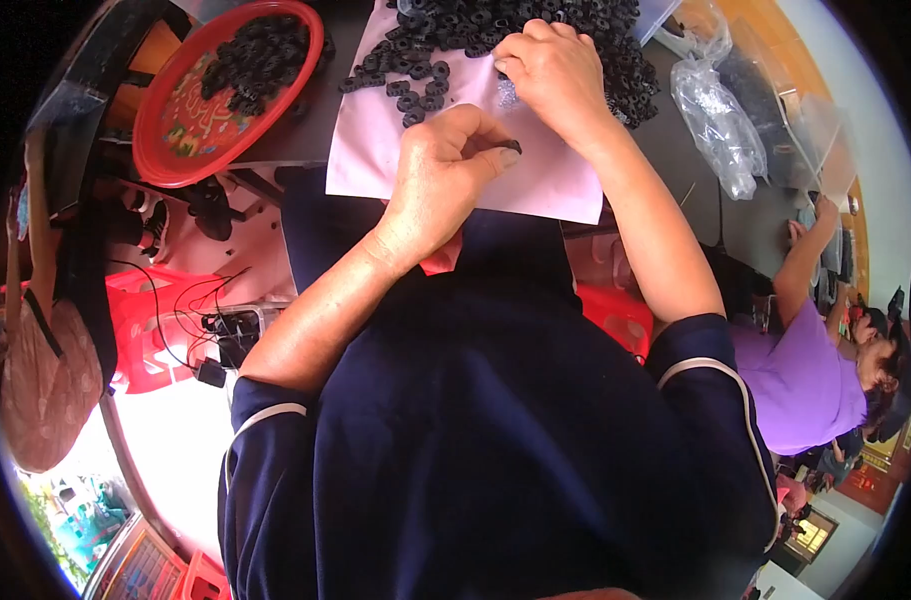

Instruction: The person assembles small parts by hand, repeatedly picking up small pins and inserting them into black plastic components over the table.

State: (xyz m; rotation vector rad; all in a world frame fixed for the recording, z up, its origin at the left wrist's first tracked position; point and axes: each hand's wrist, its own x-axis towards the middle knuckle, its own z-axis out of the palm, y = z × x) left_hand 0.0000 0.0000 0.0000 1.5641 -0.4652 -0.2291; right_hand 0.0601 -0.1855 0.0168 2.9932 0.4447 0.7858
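Observation:
My left hand (443, 172) is over the near part of a pink sheet (370, 150), its thumb and forefinger pinching a small black part (512, 146). Farther off and to the right, my right hand (557, 78) has its fingers curled together at the edge of a heap of similar black parts (625, 90). Whatever its fingertips hold, if anything, is hidden. A little cluster of tiny clear pieces (506, 95) lies on the sheet just below those fingertips. Loose black parts (407, 88) are scattered on the sheet beyond my left hand.
At the left, a red tray (147, 125) with a patterned bottom holds more black parts. A clear plastic bag (720, 130) lies on the dark table (665, 180) to the right. Beyond it sits a person in a purple top (795, 385), one arm reaching over the table.

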